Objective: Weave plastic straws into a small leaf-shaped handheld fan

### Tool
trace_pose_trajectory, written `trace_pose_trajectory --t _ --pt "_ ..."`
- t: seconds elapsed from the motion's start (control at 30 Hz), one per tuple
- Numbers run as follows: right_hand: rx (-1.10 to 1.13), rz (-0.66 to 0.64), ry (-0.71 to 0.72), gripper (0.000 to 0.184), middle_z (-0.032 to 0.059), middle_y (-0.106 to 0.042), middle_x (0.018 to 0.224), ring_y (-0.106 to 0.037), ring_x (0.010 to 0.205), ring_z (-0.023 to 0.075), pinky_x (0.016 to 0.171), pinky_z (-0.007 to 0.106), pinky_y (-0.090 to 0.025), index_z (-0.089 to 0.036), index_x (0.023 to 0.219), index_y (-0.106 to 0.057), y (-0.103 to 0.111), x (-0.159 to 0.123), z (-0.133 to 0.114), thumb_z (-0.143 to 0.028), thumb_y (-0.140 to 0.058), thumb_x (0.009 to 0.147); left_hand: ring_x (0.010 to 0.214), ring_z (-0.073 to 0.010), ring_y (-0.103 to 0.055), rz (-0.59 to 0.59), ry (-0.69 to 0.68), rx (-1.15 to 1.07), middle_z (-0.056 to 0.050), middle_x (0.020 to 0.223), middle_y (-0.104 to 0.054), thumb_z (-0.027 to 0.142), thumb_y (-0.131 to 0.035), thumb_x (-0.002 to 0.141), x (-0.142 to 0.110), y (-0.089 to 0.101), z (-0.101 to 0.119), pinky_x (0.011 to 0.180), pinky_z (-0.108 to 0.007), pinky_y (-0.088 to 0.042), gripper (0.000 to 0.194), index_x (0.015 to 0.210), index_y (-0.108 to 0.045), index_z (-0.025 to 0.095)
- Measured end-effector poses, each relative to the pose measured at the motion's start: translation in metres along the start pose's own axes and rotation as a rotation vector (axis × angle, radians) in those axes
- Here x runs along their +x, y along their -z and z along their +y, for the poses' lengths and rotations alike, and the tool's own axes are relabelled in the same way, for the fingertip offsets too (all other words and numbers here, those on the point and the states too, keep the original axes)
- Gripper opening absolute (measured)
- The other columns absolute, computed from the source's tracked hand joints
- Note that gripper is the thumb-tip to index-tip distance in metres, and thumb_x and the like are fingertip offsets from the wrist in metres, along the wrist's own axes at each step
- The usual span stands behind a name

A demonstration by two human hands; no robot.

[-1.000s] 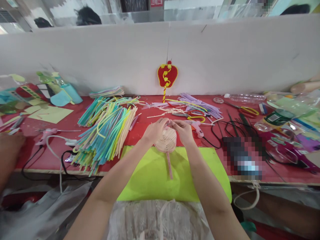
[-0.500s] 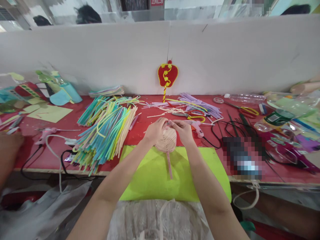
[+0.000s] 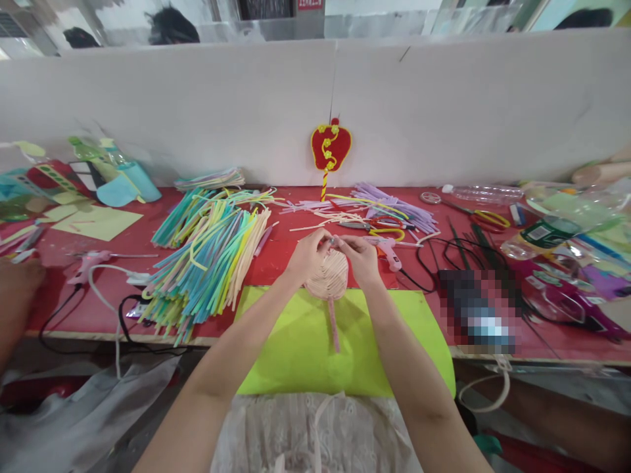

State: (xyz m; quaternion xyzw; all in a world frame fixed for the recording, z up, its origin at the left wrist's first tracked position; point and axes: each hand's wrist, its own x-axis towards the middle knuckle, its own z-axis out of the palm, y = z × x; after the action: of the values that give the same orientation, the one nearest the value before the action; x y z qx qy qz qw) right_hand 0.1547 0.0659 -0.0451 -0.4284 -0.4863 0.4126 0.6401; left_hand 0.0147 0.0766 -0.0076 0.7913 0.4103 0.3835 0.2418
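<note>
A pale peach fan (image 3: 326, 279) made of rows of pipe cleaners, with a pink stick handle (image 3: 334, 325), is in front of me over a lime-green mat (image 3: 404, 335). At its top edge my left hand (image 3: 310, 255) is closed, thumb and fingers pinched together. My right hand (image 3: 359, 255) pinches the same spot from the other side, fingertips almost meeting those of the left. A tiny pinkish bit shows between the fingertips, too small to make out. The fan's upper edge is partly hidden by the fingers.
A pile of coloured pipe cleaners (image 3: 207, 263) lies left; purple ones (image 3: 394, 207) lie behind. A red fan (image 3: 331, 150) stands against the white partition. Pink glue guns (image 3: 392, 255) (image 3: 91, 265), yellow-handled scissors (image 3: 488, 220) and a bottle (image 3: 547, 233) are around. Another person's hand (image 3: 22, 282) is at far left.
The fingertips have shifted slightly at the fan's top edge. The fan and the things on the table stay where they were.
</note>
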Motion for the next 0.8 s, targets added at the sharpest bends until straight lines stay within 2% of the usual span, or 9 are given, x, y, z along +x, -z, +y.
trace_pose_trajectory --t 0.17,0.3,0.47,0.57,0.67,0.8 --pt "0.004 0.024 0.013 0.025 0.0025 -0.068 0.08 -0.062 0.074 0.0157 0.073 0.032 -0.049 -0.021 0.081 -0.068 -0.003 -0.001 0.002 -0.04 -0.067 0.065 0.06 -0.0087 -0.055 -0.027 0.087 -0.181 0.002 0.068 -0.059 0.023 -0.047 0.081 0.003 -0.002 -0.005 0.059 -0.02 -0.042 0.007 0.08 -0.052 0.018" --pt "-0.02 -0.054 -0.037 0.024 0.0028 -0.067 0.078 -0.061 0.072 0.0155 0.071 0.031 -0.049 -0.02 0.079 -0.068 -0.001 -0.001 0.0 -0.04 -0.067 0.065 0.059 -0.0095 -0.056 -0.083 0.194 -0.252 0.001 0.067 -0.059 0.024 -0.046 0.08 0.002 -0.001 -0.012 0.058 -0.021 -0.043 0.009 0.08 -0.052 0.017" --pt "-0.183 -0.207 -0.111 0.023 0.0037 -0.067 0.072 -0.06 0.068 0.016 0.069 0.031 -0.047 -0.019 0.074 -0.068 0.003 0.002 -0.004 -0.038 -0.069 0.062 0.065 -0.0119 -0.059 -0.3 0.176 -0.116 -0.002 0.07 -0.064 0.023 -0.049 0.079 -0.002 0.019 -0.013 0.062 -0.023 -0.043 0.01 0.075 -0.055 0.016" --pt "-0.251 -0.274 -0.108 0.023 0.0038 -0.067 0.071 -0.06 0.069 0.0166 0.07 0.032 -0.047 -0.019 0.074 -0.068 0.003 0.002 -0.007 -0.038 -0.069 0.062 0.068 -0.0125 -0.06 -0.389 0.16 -0.145 -0.003 0.073 -0.064 0.025 -0.049 0.08 -0.006 0.03 -0.014 0.065 -0.024 -0.044 0.012 0.078 -0.056 0.016" --pt "-0.222 -0.284 -0.132 0.024 0.0031 -0.067 0.07 -0.06 0.067 0.0159 0.07 0.032 -0.048 -0.019 0.073 -0.069 0.001 0.001 -0.01 -0.039 -0.069 0.061 0.069 -0.0119 -0.06 -0.391 0.129 -0.233 -0.001 0.074 -0.063 0.028 -0.049 0.08 -0.01 0.033 -0.018 0.067 -0.024 -0.045 0.014 0.08 -0.055 0.016" --pt "-0.055 -0.19 -0.192 0.029 0.0028 -0.068 0.075 -0.061 0.07 0.016 0.072 0.033 -0.05 -0.019 0.077 -0.068 -0.005 -0.002 -0.01 -0.044 -0.068 0.062 0.07 -0.0109 -0.058 -0.275 0.122 -0.393 0.0 0.073 -0.059 0.03 -0.051 0.078 -0.014 0.023 -0.024 0.07 -0.024 -0.045 0.015 0.077 -0.054 0.015"
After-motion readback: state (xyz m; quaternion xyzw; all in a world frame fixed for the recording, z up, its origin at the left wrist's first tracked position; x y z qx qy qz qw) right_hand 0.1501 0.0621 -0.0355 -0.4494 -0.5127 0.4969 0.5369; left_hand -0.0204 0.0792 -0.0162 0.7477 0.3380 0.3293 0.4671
